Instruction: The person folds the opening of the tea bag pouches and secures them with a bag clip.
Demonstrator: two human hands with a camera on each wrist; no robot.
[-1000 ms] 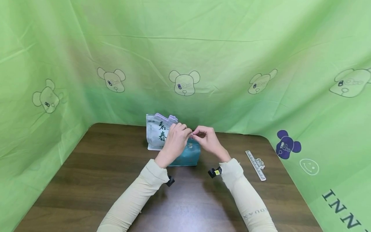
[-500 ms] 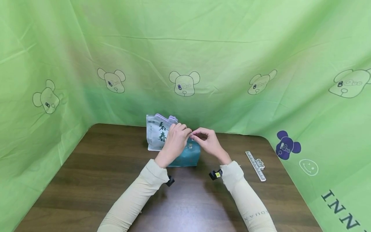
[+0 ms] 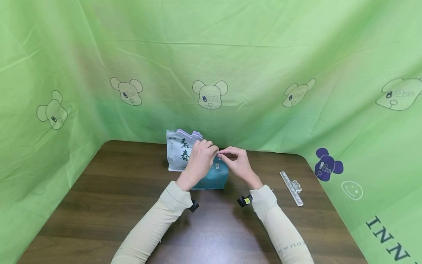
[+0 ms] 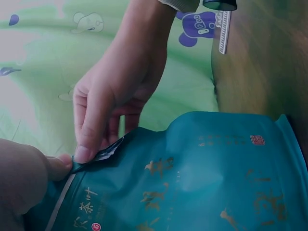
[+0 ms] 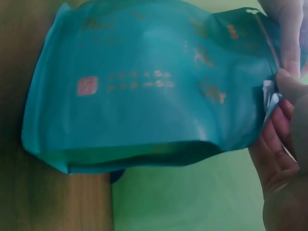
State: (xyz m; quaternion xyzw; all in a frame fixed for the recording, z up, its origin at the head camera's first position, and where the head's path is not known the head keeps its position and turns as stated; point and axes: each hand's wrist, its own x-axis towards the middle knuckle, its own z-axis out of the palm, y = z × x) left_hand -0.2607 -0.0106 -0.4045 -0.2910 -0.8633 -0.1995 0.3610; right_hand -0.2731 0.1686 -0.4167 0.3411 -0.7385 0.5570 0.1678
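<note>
A teal tea pouch (image 3: pixel 212 179) with gold lettering stands upright at the back of the table. My left hand (image 3: pixel 200 157) pinches its top edge, near the pale strip that runs along the mouth in the left wrist view. Beside it, my right hand (image 3: pixel 240 163) pinches the same edge closer to the corner, thumb and fingertips on the rim. In the right wrist view the pouch (image 5: pixel 139 91) appears sideways, and silvery inner lining (image 5: pixel 271 98) shows at the pinched edge. The fingers partly cover the mouth.
Just left of the teal pouch stands a pale tea pouch (image 3: pixel 176 150) with a purple clip (image 3: pixel 186 136) on its top. A white clip (image 3: pixel 291 187) lies at the right on the brown table (image 3: pixel 99 205). Green cloth (image 3: pixel 211 58) encloses the back and sides.
My right hand's fingers have flattened a little and the hand has shifted very slightly along the pouch's rim. The left hand and both pouches stay where they were.
</note>
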